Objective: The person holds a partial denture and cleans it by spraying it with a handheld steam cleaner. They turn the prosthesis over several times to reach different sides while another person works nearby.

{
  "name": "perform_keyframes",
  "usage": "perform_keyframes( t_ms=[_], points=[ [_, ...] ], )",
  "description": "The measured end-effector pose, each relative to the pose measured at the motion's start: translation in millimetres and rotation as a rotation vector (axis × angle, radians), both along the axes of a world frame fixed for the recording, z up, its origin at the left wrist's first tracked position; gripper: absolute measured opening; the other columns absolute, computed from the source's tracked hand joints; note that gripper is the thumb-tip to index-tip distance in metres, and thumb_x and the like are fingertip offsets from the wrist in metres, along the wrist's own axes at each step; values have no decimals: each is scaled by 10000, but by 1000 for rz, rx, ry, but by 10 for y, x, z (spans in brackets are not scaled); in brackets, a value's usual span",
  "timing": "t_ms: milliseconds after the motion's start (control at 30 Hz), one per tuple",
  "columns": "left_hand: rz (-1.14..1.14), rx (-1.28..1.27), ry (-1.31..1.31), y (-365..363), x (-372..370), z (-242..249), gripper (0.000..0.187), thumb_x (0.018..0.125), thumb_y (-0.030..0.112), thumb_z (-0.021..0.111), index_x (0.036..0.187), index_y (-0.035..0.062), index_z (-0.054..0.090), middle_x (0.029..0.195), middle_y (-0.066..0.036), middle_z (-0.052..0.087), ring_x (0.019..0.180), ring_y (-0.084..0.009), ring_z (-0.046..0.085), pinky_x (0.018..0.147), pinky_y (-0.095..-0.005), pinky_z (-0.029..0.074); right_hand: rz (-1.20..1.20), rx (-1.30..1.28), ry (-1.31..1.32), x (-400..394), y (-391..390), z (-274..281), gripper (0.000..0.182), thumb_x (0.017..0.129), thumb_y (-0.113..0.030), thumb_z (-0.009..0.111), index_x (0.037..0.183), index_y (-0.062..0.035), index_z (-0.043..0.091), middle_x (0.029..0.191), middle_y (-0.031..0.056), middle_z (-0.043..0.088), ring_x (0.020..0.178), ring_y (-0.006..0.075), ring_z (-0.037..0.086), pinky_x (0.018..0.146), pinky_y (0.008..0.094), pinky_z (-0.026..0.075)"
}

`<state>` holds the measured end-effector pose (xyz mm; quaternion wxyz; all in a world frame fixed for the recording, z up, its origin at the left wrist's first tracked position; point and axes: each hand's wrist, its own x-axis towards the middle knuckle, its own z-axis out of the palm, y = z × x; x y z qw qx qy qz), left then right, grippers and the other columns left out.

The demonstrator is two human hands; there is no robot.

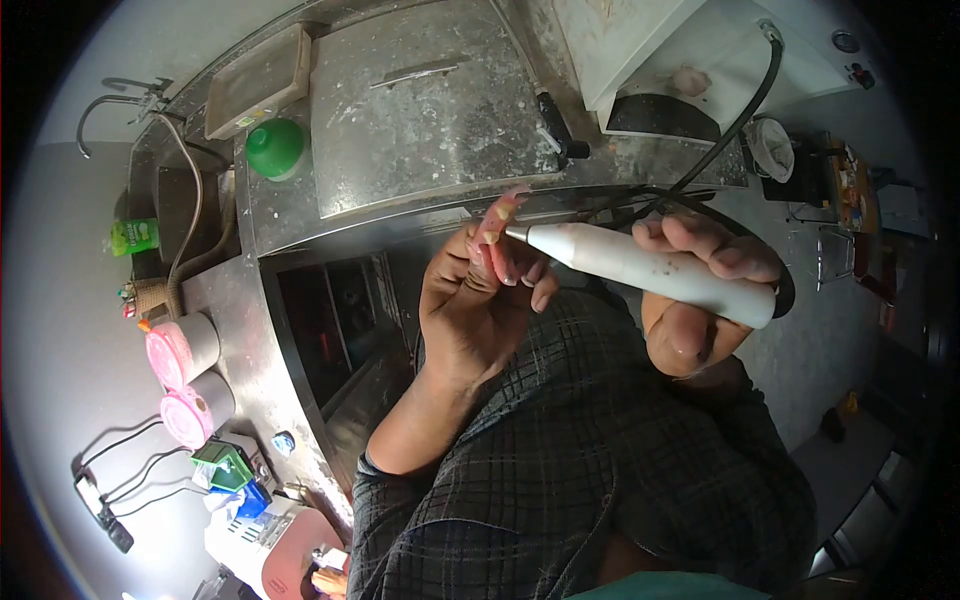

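Pinched in the fingers of my left hand [465, 335] is a pink denture piece [492, 240] with yellowish teeth, raised in front of my chest. My right hand [725, 252] wraps round a thick white handpiece [615, 258], thumb below and fingers over the top. Its tapered metal nozzle [517, 233] points left, with the tip right at the denture. Part of the denture is covered by my left fingers.
Behind my hands is a stained metal worktop [420, 120] with a green bowl [274, 149] and a shallow tray [258, 85]. A black hose [738, 125] hangs at right. Pink-lidded containers [170, 357] stand left. Another person's hand [328, 582] shows at bottom left.
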<state>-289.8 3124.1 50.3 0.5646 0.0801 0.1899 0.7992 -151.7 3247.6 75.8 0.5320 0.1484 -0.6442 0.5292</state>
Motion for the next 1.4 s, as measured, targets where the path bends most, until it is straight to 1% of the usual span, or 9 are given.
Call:
perform_keyframes(
  t_ms=[233,467,500,567,600,700,733,1100,1400],
  points=[
    [-102,113,-204,-45,-92,12,275,956,193,529,1151,0,540,940,-54,540,769,-174,478,604,-319,406,5,-37,19,-59,-38,-37,602,841,-242,688,1246,44,346,1257,346,495,1208,379,519,1006,452,468],
    [-166,135,-281,-63,-150,-101,409,996,368,429,1118,-3,549,789,0,458,711,-124,448,511,-226,372,-526,-223,-68,-69,-91,16,535,935,-290,578,1275,54,349,1285,351,475,1136,400,571,974,462,488],
    [-119,32,-258,-88,-126,-52,265,996,248,474,990,-7,547,774,-15,466,667,-106,433,446,-196,374,-524,-223,-73,-58,-95,18,535,935,-290,578,1275,54,349,1285,351,475,1136,400,571,974,462,488],
    [-90,7,-185,-114,-117,-41,233,985,206,491,1002,-20,544,778,-21,476,675,-107,446,448,-195,382,-631,-66,-268,-27,-122,18,580,989,-438,376,1277,62,321,1307,344,441,1148,393,556,979,434,492],
    [-62,-16,-107,-129,-111,-47,203,973,164,507,1013,-33,542,781,-28,485,683,-109,459,450,-194,391,-629,-66,-273,-23,-136,-4,580,989,-438,376,1277,62,321,1307,344,441,1148,393,556,979,434,492],
    [-49,-17,-103,-208,-104,-78,225,973,182,491,1055,-20,545,761,-48,500,635,-120,486,429,-204,410,-527,21,-275,9,-209,-34,588,972,-459,393,1236,62,335,1242,346,489,1100,386,591,944,431,524],
    [-73,-6,-71,-230,-106,-86,270,996,249,464,1089,12,554,764,-55,510,619,-126,489,439,-219,394,-331,-63,-134,1,-219,-71,602,912,-353,596,1238,87,346,1226,388,492,1137,420,560,962,479,493],
    [34,-49,64,-250,34,-106,274,1001,221,452,1070,-25,552,792,-135,585,570,-153,499,401,-246,428,-80,14,-155,197,-251,-34,572,858,-309,650,1214,30,358,1196,397,499,1194,427,515,990,515,459],
    [85,-58,76,-263,121,-90,268,983,203,485,1082,-41,537,824,-149,594,611,-174,534,435,-278,493,-145,-28,-55,129,-441,-92,519,832,-226,695,1156,34,384,1164,358,528,1169,435,532,1007,547,432]
  ],
)
